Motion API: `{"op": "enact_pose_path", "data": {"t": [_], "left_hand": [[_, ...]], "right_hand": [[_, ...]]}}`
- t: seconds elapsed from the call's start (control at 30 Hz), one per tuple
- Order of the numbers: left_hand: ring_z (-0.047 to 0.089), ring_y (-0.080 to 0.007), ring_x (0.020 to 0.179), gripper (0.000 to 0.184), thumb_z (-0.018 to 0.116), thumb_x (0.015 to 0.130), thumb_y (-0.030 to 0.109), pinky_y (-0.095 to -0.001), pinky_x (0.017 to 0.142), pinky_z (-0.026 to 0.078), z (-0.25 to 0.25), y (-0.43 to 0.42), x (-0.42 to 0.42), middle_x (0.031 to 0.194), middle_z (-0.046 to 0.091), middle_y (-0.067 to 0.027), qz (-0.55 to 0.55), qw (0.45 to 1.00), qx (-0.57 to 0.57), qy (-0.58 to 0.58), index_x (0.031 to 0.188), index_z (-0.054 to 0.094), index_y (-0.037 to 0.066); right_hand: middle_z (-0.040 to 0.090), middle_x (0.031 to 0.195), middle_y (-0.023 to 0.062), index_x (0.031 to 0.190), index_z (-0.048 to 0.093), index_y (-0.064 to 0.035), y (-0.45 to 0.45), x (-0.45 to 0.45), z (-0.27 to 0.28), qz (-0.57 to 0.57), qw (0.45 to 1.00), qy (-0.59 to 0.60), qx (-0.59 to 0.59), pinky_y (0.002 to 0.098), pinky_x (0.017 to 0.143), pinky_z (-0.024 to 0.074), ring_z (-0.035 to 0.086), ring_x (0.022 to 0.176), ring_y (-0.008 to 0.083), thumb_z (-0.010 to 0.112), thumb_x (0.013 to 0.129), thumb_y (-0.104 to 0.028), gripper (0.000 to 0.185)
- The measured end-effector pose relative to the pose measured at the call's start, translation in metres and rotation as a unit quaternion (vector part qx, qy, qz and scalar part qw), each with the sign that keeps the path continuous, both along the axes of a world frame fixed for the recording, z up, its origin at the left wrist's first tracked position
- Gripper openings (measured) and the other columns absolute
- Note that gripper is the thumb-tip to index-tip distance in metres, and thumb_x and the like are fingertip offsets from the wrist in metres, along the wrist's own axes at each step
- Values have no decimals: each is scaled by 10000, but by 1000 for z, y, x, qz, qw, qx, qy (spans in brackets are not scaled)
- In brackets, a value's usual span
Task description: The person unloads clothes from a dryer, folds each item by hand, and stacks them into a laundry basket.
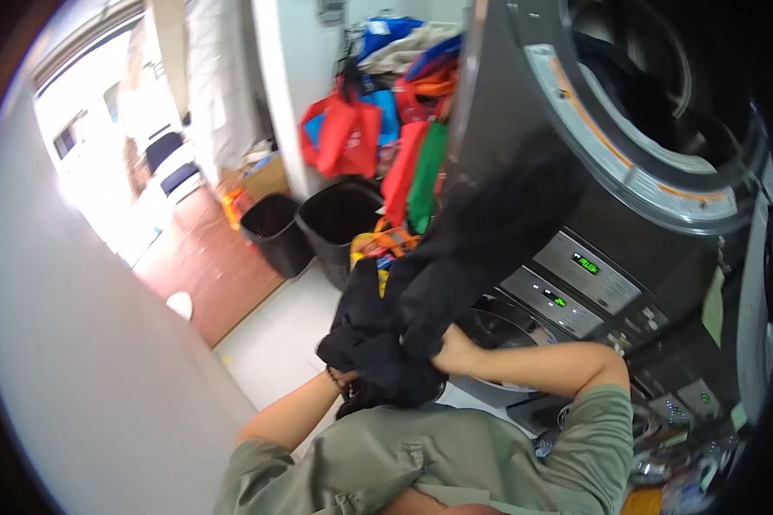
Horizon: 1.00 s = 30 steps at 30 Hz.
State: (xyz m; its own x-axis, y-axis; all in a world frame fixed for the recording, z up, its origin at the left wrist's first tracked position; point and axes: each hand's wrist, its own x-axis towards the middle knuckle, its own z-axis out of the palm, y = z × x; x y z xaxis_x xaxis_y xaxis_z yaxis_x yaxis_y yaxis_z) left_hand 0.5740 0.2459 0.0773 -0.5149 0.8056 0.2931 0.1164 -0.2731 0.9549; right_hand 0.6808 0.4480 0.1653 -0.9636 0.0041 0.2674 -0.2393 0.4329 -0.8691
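A bundle of black cloth (378, 343) is bunched in front of my chest, and a long part of it (498, 223) stretches up to the right, blurred, in front of the dark machine. My right hand (457, 352) grips the cloth at its right side. My left hand (342, 378) is at the lower left of the bundle, partly covered by it, with its fingers hidden. The round door opening of the upper machine (661, 163) stands open at the upper right, with dark cloth inside.
Two black baskets (275, 236) (339, 215) stand on the floor ahead. Red, blue and green bags (343, 133) hang beyond them. Control panels with green displays (586, 264) are on the machines at right. A pale wall (86, 343) runs along the left.
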Motion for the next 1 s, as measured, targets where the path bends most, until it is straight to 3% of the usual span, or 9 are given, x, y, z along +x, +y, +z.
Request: {"op": "enact_pose_path", "data": {"t": [0.1, 0.2, 0.37, 0.53, 0.7, 0.73, 0.83, 0.9, 1.0], "left_hand": [[364, -251, 1343, 583, 614, 896, 201, -368, 1130, 266, -25, -18, -8, 1424, 428, -140, 211, 954, -78, 200, 1394, 381, 9], [368, -253, 1342, 556, 597, 904, 187, -366, 1129, 267, -32, -61, -28, 1424, 428, -146, 363, 863, -140, 323, 1389, 390, 9], [427, -268, 1303, 452, 506, 941, 136, -360, 1101, 316, 14, -113, -47, 1401, 459, -140, 396, 870, -162, 246, 1368, 427, 14], [468, -276, 1272, 650, 651, 833, 141, -373, 1069, 355, 93, -81, -30, 1373, 481, -168, 375, 901, -155, 152, 1399, 356, 19], [496, -290, 1240, 844, 740, 726, 112, -369, 1050, 376, 123, -66, -36, 1324, 499, -193, 396, 845, -111, 342, 1429, 283, 12], [494, -293, 1241, 908, 767, 701, 148, -363, 1058, 369, 146, -67, -35, 1330, 490, -200, 373, 899, -96, 208, 1434, 257, -15], [497, -280, 1235, 965, 801, 688, 194, -357, 1049, 381, 184, -94, -47, 1340, 479, -191, 383, 879, -155, 237, 1439, 235, -21], [525, -259, 1197, 911, 810, 696, 202, -348, 1015, 411, 222, -72, -32, 1294, 520, -177, 449, 791, -99, 403, 1418, 298, -15], [573, -211, 1105, 753, 798, 728, 178, -328, 959, 446, 241, -61, -36, 1181, 594, -143, 359, 840, -140, 382, 1350, 420, -15]], "right_hand": [[548, 1301, 150, 1321, 464, -15, -33, -14, -47, 5, 968, -161, -195, 386, 1075, 344, 473, 1255, 314, 583, 934, -283, 486], [583, 1259, 165, 1317, 487, -25, -49, -31, -19, -87, 783, -395, -473, 380, 1057, 375, 540, 1188, 308, 569, 933, -381, 530], [398, 1417, 232, 1416, 340, -5, -14, -39, -92, -117, 769, -548, -308, 427, 1090, 306, 356, 1334, 334, 605, 895, -425, 720], [353, 1414, 217, 1476, 225, -47, -8, -62, -46, 53, 985, -118, -110, 398, 1076, 317, 402, 1286, 298, 739, 782, -316, 905], [484, 1260, 181, 1378, 345, -38, -39, -100, 36, 189, 973, 38, -124, 382, 1014, 385, 494, 1186, 259, 737, 770, -126, 729], [517, 1220, 164, 1335, 389, -37, -29, -119, 36, 174, 978, 50, -107, 384, 994, 403, 513, 1160, 246, 729, 767, -93, 665], [612, 1032, 81, 1160, 509, -36, -29, -146, 81, 120, 961, 125, -214, 376, 899, 464, 584, 1037, 185, 707, 749, -33, 457], [636, 1020, 107, 1084, 593, -8, -29, -153, 121, 142, 974, 174, 14, 346, 862, 484, 632, 970, 211, 732, 734, -94, 386], [647, 988, 105, 1021, 629, -7, -41, -149, 175, 235, 912, 231, 246, 323, 837, 487, 630, 931, 187, 770, 728, -137, 350]]}}
